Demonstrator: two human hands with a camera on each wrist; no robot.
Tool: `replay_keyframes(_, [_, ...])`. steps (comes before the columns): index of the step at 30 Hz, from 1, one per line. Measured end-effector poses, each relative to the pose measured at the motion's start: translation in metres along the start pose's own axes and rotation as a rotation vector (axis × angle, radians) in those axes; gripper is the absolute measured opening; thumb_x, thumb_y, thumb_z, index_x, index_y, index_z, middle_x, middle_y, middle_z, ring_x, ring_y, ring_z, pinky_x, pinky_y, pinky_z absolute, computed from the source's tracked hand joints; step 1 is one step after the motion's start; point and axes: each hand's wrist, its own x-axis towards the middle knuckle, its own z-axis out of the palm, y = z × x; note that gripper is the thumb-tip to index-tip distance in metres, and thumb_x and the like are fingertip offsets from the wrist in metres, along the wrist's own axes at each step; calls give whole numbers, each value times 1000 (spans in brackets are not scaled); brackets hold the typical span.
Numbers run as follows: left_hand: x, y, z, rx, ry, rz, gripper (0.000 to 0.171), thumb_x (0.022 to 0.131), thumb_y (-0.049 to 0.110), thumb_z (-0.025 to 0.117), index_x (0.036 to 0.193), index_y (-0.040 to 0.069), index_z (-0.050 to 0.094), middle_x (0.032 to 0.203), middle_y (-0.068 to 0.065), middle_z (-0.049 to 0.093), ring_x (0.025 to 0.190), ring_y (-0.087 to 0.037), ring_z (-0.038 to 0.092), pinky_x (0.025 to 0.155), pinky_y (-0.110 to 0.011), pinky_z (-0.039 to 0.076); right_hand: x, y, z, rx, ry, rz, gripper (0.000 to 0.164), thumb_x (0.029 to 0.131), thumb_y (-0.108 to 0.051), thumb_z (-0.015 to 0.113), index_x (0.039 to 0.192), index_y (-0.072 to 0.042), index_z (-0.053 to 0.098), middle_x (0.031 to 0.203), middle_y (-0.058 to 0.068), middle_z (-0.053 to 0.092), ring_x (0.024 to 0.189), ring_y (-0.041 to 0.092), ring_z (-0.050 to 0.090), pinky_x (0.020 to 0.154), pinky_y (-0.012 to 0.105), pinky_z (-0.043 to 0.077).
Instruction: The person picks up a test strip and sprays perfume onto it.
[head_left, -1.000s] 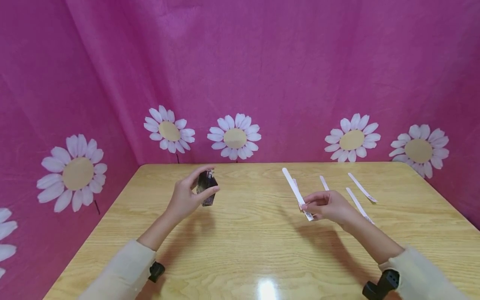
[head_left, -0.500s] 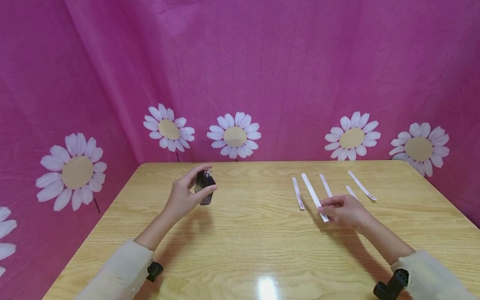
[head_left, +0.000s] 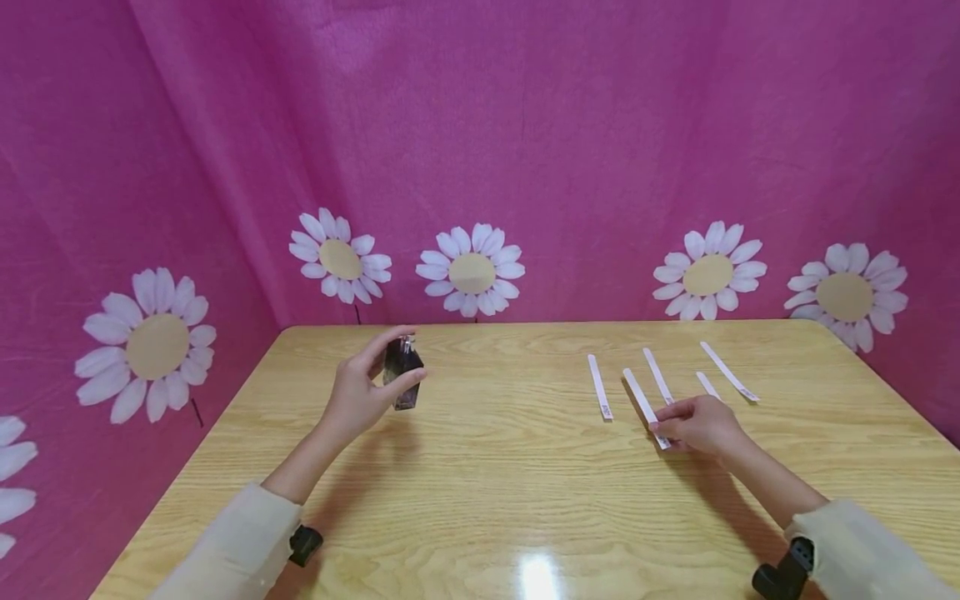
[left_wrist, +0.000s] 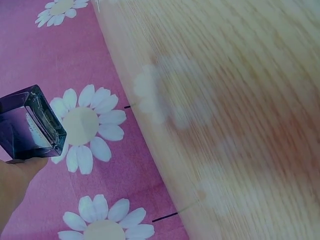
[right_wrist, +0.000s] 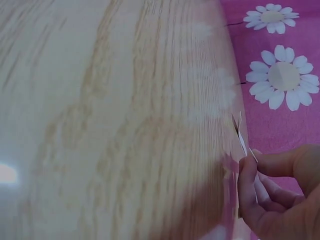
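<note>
My left hand (head_left: 358, 392) holds a dark glass perfume bottle (head_left: 403, 373) upright above the table, index finger over the top and thumb low on the near side. In the left wrist view the base of the bottle (left_wrist: 32, 122) shows, with a pale label. My right hand (head_left: 701, 427) pinches a white paper strip (head_left: 640, 394) near its printed end, low over the table at right. In the right wrist view the pinched fingers (right_wrist: 247, 180) appear with thin strips seen edge-on beyond them.
Several more white strips lie on the wooden table (head_left: 480, 467): one strip (head_left: 599, 387) left of the right hand, others such as the far strip (head_left: 729, 372) beyond it. A pink curtain (head_left: 480, 150) with daisies stands behind the table and at its left.
My right hand has carried its strip to the right and lowered it toward the table, beside the other strips. My left hand with the perfume bottle has drifted slightly left.
</note>
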Motion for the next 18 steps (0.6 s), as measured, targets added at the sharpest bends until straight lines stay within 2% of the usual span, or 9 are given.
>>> replay_keyframes(4, [0, -2, 0, 7, 6, 6, 53, 80, 15, 78, 130, 16, 58, 107, -11, 70, 83, -15, 59, 77, -32, 58, -1, -1, 0, -79, 45, 6, 31, 83, -12, 73, 100, 13, 67, 63, -6, 66, 55, 3, 61, 54, 21, 56])
replay_keyframes(12, [0, 0, -1, 5, 22, 16, 53, 80, 15, 79, 129, 17, 59, 108, -11, 70, 82, -14, 57, 73, -25, 56, -4, -3, -3, -167, 53, 3, 31, 84, -15, 72, 103, 10, 69, 68, -3, 69, 58, 4, 62, 54, 22, 54])
replay_keyframes(18, [-1, 2, -3, 13, 20, 7, 54, 80, 14, 78, 129, 15, 58, 112, -10, 70, 84, -13, 58, 76, -23, 56, -6, -3, -4, -231, 99, -50, 31, 82, -16, 74, 99, 9, 69, 72, 3, 72, 56, 6, 62, 52, 23, 53])
